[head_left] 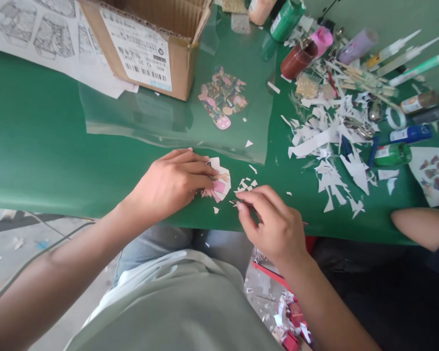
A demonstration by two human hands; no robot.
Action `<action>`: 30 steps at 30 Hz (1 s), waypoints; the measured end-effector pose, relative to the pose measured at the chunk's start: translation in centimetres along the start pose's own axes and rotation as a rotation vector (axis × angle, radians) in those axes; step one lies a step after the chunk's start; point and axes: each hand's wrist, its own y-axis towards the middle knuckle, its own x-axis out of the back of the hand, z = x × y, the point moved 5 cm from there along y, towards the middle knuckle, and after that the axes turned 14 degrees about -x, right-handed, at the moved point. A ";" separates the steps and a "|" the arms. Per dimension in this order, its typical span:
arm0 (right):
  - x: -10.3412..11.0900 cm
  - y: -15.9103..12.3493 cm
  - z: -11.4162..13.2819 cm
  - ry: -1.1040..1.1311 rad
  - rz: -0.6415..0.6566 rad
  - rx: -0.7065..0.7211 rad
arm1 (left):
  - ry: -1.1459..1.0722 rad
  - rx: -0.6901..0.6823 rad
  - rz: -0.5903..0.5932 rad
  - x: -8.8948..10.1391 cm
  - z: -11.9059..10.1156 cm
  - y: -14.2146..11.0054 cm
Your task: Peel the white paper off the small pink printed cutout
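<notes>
My left hand (177, 183) lies over a small paper cutout (223, 178), its fingers stretched out and resting on it. Pink and patterned pieces show on the white paper; my fingers cover the rest. To the right, my right hand (274, 222) is closed in a pinch around a thin pointed tool (234, 201). Its dark tip pokes out beside the cutout; most of it is hidden in the hand, so its exact kind is unclear. Small white paper scraps (247, 185) lie between the hands. Farther back, a patterned collage piece (225, 97) sits on a clear plastic sheet (161, 126).
A cardboard box (183, 68) stands at the back left, beside printed sheets (54, 34). At right are a heap of paper offcuts (325, 136), paint bottles (393, 154) and glue tubes (391, 48). Another person's arm (422, 224) rests at the right edge.
</notes>
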 end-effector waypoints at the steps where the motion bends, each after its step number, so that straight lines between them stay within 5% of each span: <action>1: -0.2 -0.1 0.2 -0.007 0.007 0.005 | -0.001 0.003 0.011 0.0 0.0 0.0; 10: -1.1 -1.5 -0.2 -0.155 -0.001 0.080 | 0.065 0.079 -0.005 0.1 0.3 -0.2; 18: 0.0 0.5 -2.5 -0.028 -0.082 -0.303 | 0.170 0.091 0.057 0.3 -1.2 0.0; 30: -2.4 2.0 0.3 0.035 -0.036 -0.335 | 0.177 0.200 0.041 -0.8 -3.8 -1.1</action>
